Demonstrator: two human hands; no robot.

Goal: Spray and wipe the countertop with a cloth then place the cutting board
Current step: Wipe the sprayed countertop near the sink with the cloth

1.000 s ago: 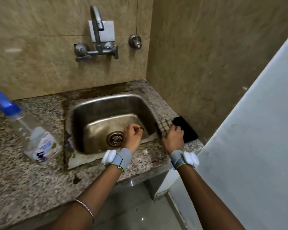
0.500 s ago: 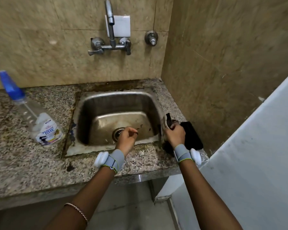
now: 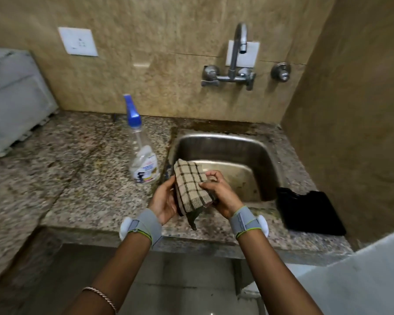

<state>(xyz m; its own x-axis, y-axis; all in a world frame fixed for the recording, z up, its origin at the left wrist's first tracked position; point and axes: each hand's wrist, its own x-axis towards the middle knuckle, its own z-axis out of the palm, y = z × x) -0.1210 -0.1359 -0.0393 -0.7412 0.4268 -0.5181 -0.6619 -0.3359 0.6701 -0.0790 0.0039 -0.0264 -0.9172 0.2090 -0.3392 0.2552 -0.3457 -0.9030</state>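
**Cloth held in both hands; spray bottle up and to the left**

The checked cloth (image 3: 191, 187) is held folded at the centre of the frame, above the front rim of the sink (image 3: 268, 155) and clear of the stone. Its long axis runs from upper left to lower right, and a dark corner hangs below the hands. The left hand (image 3: 165, 201) is closed round the cloth's left edge, with the palm against it. The right hand (image 3: 222, 196) pinches the right edge between thumb and fingers. Neither hand is free.

The spray bottle (image 3: 142, 155) stands upright on the granite countertop (image 3: 77, 169), just left of the sink and up and to the left of the cloth. It is nearer to the left hand, and nothing is seen between that hand and the bottle. Spraying is judged to be the step due, so one hand would have to be released from the cloth first.

The black cutting board (image 3: 312, 212) lies flat at the right of the frame, beside the sink's right rim and against the side wall, well apart from the bottle. A wall tap (image 3: 234, 62) is mounted above the sink. A grey appliance (image 3: 11, 98) occupies the upper left, a switch plate (image 3: 77, 41) is fixed to the tiles above it, and a pale panel (image 3: 362, 280) fills the lower right corner.
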